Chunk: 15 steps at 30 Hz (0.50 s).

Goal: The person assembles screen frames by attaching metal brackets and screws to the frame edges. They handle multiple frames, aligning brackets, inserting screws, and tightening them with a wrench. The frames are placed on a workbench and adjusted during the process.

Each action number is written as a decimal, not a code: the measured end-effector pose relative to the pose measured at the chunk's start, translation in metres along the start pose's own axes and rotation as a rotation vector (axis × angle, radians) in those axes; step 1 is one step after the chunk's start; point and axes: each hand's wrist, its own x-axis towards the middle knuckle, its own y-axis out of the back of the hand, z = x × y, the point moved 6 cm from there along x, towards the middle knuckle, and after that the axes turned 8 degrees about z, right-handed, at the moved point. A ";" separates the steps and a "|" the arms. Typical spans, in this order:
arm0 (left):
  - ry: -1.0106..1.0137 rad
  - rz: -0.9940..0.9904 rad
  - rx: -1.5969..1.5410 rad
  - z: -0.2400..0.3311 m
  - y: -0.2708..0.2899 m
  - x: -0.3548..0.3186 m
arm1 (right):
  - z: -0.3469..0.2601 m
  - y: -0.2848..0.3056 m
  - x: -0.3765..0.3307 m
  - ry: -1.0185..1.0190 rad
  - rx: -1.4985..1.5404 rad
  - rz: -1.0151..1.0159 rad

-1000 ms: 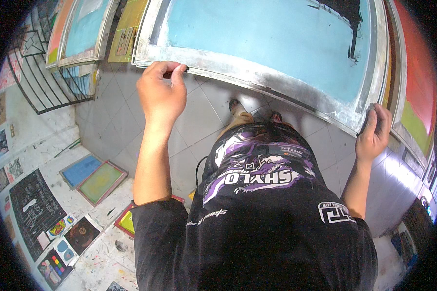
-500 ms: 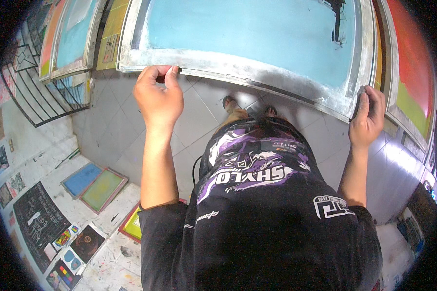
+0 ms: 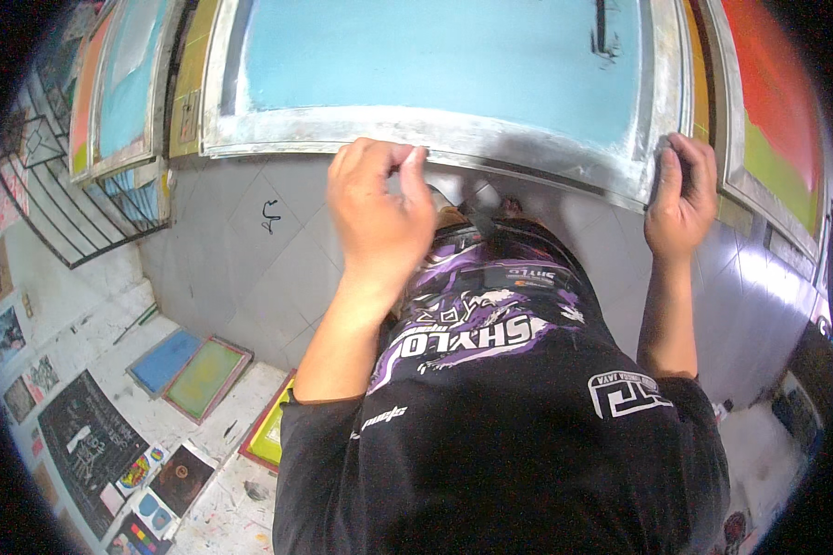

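Tiled floor, hands [image 3: 379,208] [image 3: 680,199] gripping frame [image 3: 361,129]

A large metal-framed printing screen with pale blue mesh [image 3: 435,65] fills the far centre. More framed screens lean at far left, orange and blue [image 3: 111,92], and far right, red and green [image 3: 768,120]. Small blue [image 3: 162,361] and green [image 3: 204,377] framed screens lie near left.

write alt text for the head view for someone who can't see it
Seen from above, a person grips a large metal-framed printing screen with blue mesh, left hand on its near edge, right hand at its right corner. More framed screens lean around; small frames lie on the floor.
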 end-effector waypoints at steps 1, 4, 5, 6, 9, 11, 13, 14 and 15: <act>0.015 -0.002 -0.018 -0.002 0.001 0.001 | 0.000 -0.001 0.001 0.024 -0.003 -0.002; 0.163 -0.029 -0.069 -0.004 -0.001 0.001 | 0.002 0.000 0.000 0.005 0.033 0.027; 0.181 -0.029 -0.072 -0.004 -0.001 0.001 | 0.003 0.000 0.000 -0.008 0.055 0.031; 0.200 -0.028 -0.074 -0.005 0.000 0.001 | 0.002 0.000 0.000 -0.021 0.078 0.036; -0.071 0.019 0.133 0.004 0.001 0.002 | 0.000 0.001 0.002 0.008 0.061 0.041; -0.181 0.039 0.225 0.009 0.001 0.001 | 0.001 0.001 0.002 0.027 0.042 0.031; -0.169 0.030 0.238 0.010 -0.001 0.000 | 0.000 0.001 0.003 0.055 0.004 0.006; -0.125 0.021 0.205 0.008 0.000 -0.001 | -0.001 0.001 0.004 0.050 0.004 0.011; -0.081 0.013 0.173 0.007 0.000 -0.001 | -0.002 0.001 0.004 0.046 0.004 0.015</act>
